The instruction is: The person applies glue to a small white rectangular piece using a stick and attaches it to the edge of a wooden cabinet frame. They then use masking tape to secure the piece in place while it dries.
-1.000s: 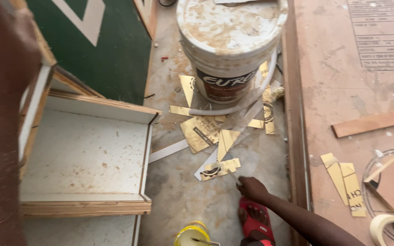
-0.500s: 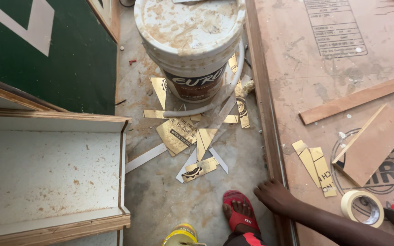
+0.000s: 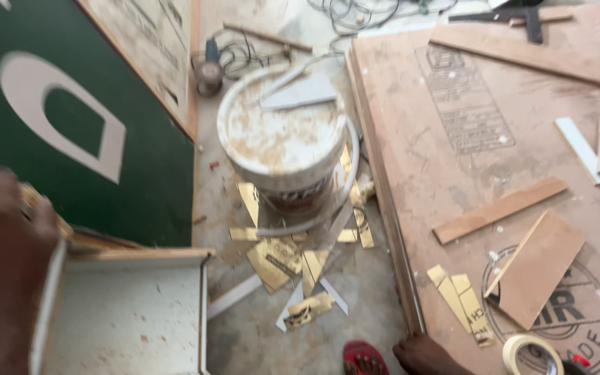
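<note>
The left hand (image 3: 5, 271), blurred and close to the camera, clasps the edge of the white open-fronted box (image 3: 130, 312). The right hand (image 3: 428, 354) rests on the rim of the plywood sheet (image 3: 480, 160); whether it grips, I cannot tell. With one hand on it, the box could tip or slip off. Ahead of the right hand lie gold offcuts (image 3: 293, 260) and a lidded bucket (image 3: 282, 142), crowding the floor (image 3: 369, 292). A tape roll (image 3: 530, 355) sits just right of it, and a green signboard (image 3: 71, 125) leans beyond the left hand.
</note>
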